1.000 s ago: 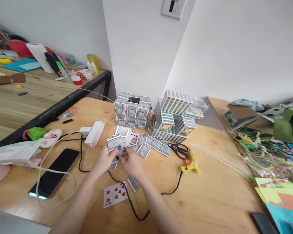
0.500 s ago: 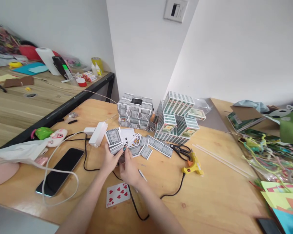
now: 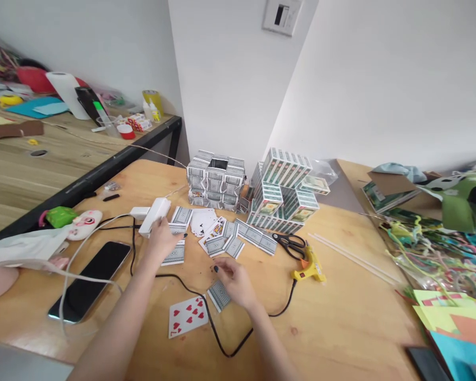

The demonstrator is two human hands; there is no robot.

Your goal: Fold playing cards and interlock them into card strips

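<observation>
My left hand (image 3: 162, 242) is open beside the white power adapter block (image 3: 154, 217), thumb apart, over a strip of folded playing cards (image 3: 174, 254). Whether its fingertips touch the block or the cards I cannot tell. Loosely curled but apart, the fingers of my right hand (image 3: 235, 280) hold nothing visible. Just under that hand is a folded patterned card (image 3: 219, 296). A seven of hearts (image 3: 188, 316) lies face up nearer to me. Loose face-up cards (image 3: 201, 221) and more folded pieces (image 3: 234, 246) are spread out ahead of my hands.
Behind stand a structure of folded cards (image 3: 216, 182) and a stack of card boxes (image 3: 283, 196). Scissors (image 3: 289, 245) and a yellow glue gun (image 3: 310, 265) lie to the right, the gun's black cord looping toward me. A phone (image 3: 89, 280) and white cable lie left.
My hands have moved apart. The left let go of the folded-card strip, now flat on the table, and shifted left; the right moved right. The view has turned slightly.
</observation>
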